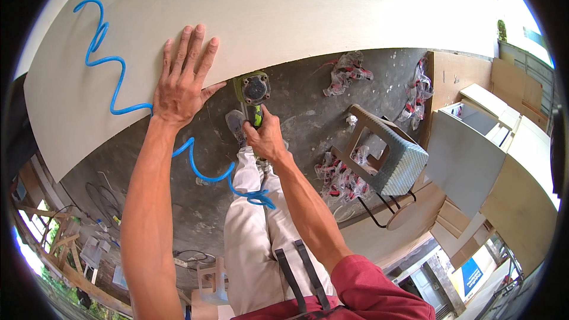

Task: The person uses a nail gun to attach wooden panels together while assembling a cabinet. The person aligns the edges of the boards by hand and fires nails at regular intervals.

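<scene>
My left hand (179, 92) lies flat near the front edge of a large pale board (308, 15), fingers spread and holding nothing. To its right, my right hand (268, 137) is closed around the handle of a green and black nail gun (255, 88). The tool's head is at the board's edge, just beyond my left thumb; whether its nose touches the board is hidden. A blue coiled air hose (122, 83) crosses the board, passes behind my left forearm and hangs down in front of my legs.
Plastic-wrapped bundles with red bits (348, 72) lie on the dark concrete floor (296, 92). A stool-like wooden frame with a bubble-wrapped side (406, 166) stands to the right, near stacked panels and cabinet pieces (465, 154). Cables (104, 201) lie on the left.
</scene>
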A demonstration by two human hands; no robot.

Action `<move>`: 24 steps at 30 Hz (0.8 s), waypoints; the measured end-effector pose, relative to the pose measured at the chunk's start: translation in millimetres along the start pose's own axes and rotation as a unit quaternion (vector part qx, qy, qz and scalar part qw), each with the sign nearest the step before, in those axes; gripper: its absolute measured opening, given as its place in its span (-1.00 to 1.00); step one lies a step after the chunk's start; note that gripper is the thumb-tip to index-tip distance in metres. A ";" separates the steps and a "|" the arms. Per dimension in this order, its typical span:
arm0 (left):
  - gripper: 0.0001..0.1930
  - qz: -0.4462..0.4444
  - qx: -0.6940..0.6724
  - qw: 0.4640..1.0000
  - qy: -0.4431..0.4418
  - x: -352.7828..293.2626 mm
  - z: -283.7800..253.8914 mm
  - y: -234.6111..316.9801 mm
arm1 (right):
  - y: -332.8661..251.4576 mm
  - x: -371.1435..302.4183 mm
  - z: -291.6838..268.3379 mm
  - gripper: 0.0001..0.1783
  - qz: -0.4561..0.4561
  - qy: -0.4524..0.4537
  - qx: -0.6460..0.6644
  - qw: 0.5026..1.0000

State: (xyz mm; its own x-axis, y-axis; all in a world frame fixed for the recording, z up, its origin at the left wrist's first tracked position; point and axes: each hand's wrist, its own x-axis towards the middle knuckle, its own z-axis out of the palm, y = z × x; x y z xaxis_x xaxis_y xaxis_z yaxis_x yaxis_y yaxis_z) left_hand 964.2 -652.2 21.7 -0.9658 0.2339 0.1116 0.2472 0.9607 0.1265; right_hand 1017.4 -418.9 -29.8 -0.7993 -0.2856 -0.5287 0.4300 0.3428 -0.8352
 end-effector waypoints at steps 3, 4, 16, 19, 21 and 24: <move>-0.10 0.000 -0.009 1.000 0.000 0.1 1.0 0.3 | 4.6 2.0 -4.9 -0.55 0.008 -0.009 -0.027 1.000; -0.10 -0.001 -0.011 1.000 -0.001 -2.8 1.7 0.1 | 3.0 1.0 -4.7 -0.55 0.026 -0.012 -0.010 1.000; -0.09 -0.002 -0.002 1.000 0.000 2.2 3.6 3.5 | -5.9 10.2 -6.2 -0.72 0.026 -0.011 -0.015 0.999; -0.09 -0.001 -0.006 1.000 -0.007 1.4 3.1 0.7 | -28.4 -15.3 -4.2 -0.73 0.088 0.016 0.102 0.991; -0.10 -0.005 -0.011 1.000 -0.007 -3.0 2.6 0.0 | -33.3 -40.6 -13.1 -0.84 0.112 0.057 0.175 0.977; -0.09 -0.008 -0.012 1.000 -0.016 -2.6 1.4 -0.2 | -65.9 -78.1 -54.0 -0.85 0.158 0.123 0.253 0.947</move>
State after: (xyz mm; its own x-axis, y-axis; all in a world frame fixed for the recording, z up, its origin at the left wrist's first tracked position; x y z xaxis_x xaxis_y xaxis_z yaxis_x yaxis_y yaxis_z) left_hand 966.5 -652.8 20.0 -0.9717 0.2234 0.0773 0.2329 0.9606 0.1519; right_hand 1028.8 -370.9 74.7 -0.6448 -0.0020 -0.7644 0.7596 -0.1132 -0.6404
